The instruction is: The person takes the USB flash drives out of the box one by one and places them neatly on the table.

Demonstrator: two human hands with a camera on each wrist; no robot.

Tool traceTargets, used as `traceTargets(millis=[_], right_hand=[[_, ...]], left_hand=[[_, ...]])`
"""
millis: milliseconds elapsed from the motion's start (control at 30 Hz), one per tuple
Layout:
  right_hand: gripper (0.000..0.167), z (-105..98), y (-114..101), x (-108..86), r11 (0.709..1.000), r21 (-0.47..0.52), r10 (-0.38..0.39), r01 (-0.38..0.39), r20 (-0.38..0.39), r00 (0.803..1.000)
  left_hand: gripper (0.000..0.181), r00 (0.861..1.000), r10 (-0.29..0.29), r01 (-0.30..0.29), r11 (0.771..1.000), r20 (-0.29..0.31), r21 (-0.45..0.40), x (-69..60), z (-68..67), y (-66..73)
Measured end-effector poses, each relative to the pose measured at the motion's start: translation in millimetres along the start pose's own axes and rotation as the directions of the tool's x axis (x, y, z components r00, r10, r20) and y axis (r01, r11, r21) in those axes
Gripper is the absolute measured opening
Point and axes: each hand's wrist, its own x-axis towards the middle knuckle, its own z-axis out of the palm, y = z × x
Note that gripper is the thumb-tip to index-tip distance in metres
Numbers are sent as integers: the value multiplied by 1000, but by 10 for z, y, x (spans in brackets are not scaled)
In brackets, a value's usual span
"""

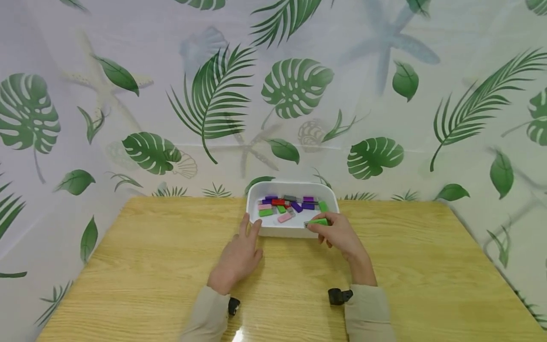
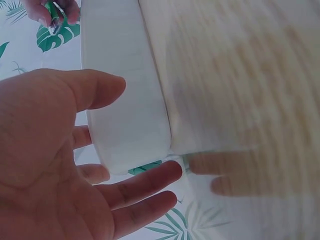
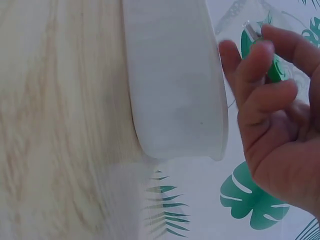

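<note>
A white plastic bin [image 1: 286, 232] stands near the table's back edge with several USB sticks in it. My right hand [image 1: 342, 235] holds a green USB stick [image 1: 318, 222] above the bin's front right rim. In the right wrist view, thumb and fingers pinch the green stick [image 3: 276, 70], its metal plug [image 3: 252, 31] pointing away from the palm. My left hand [image 1: 237, 256] is at the bin's front left corner, fingers spread and fairly straight. Two of its fingertips reach the rim; the left wrist view shows its thumb [image 2: 102, 89] stretched in front of the wall.
Inside the bin lie a red stick [image 1: 279, 202], a grey one [image 1: 289, 197], a pink one [image 1: 284, 217], a purple one [image 1: 297, 207] and another green one [image 1: 323, 206]. The wooden table [image 1: 406, 266] meets a leaf-patterned cloth [image 1: 273, 118] behind the bin.
</note>
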Motion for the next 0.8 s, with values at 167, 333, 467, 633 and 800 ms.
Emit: traceTargets(millis=[167, 333, 467, 633, 800], right_hand=[[23, -5, 17, -12, 999, 25, -39, 38, 35, 999], [20, -2, 29, -59, 998, 11, -57, 56, 92, 994], [14, -11, -18, -76, 995, -46, -77, 87, 197, 977], [10, 11, -54, -123, 987, -125, -58, 104, 331, 942], [6, 84, -24, -190, 965, -245, 36, 89, 463, 886]], left_hand=[[71, 1000, 5, -5, 1000, -1, -5, 20, -7, -13], [70, 1000, 27, -27, 999, -9, -20, 13, 1, -4], [72, 999, 36, -36, 999, -11, -24, 18, -18, 7], [74, 999, 39, -39, 999, -21, -18, 19, -45, 13], [74, 999, 39, -39, 999, -14, -16, -10, -52, 25]])
